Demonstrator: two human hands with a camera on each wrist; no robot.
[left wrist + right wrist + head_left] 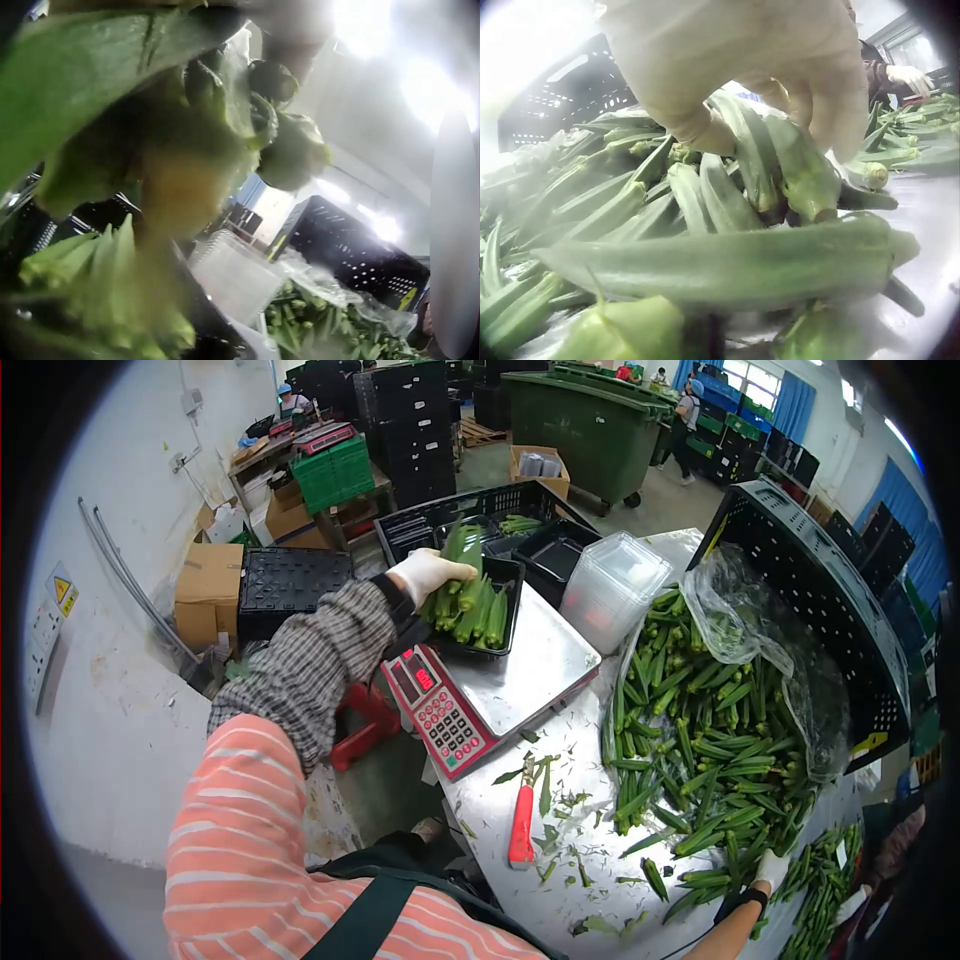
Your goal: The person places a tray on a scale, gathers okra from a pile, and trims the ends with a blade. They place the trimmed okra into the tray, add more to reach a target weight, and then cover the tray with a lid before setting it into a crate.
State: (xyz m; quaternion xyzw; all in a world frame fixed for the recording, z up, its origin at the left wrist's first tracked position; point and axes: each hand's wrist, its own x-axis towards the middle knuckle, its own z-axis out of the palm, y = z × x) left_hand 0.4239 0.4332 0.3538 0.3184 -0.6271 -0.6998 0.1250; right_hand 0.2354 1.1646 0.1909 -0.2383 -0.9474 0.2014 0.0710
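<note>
My left hand (437,573), in a white glove, grips a bunch of okra (462,550) over a black tray (517,595). More okra pods (485,622) lie in that tray, which stands on the plate of a red scale (447,715) with lit digits. In the left wrist view, the blurred stem ends of the held okra (289,154) fill the upper part. At the near right, my gloved right hand (772,870) is at the edge of a large okra heap (740,730). Its thumb and fingers pinch okra pods (754,150) in the right wrist view.
A red-handled knife (522,825) and leaf scraps lie on the metal table. Clear plastic boxes (617,580) stand behind the scale. A tipped black crate (830,620) with a plastic liner backs the heap. Another person's gloved hand (910,78) is at the far right.
</note>
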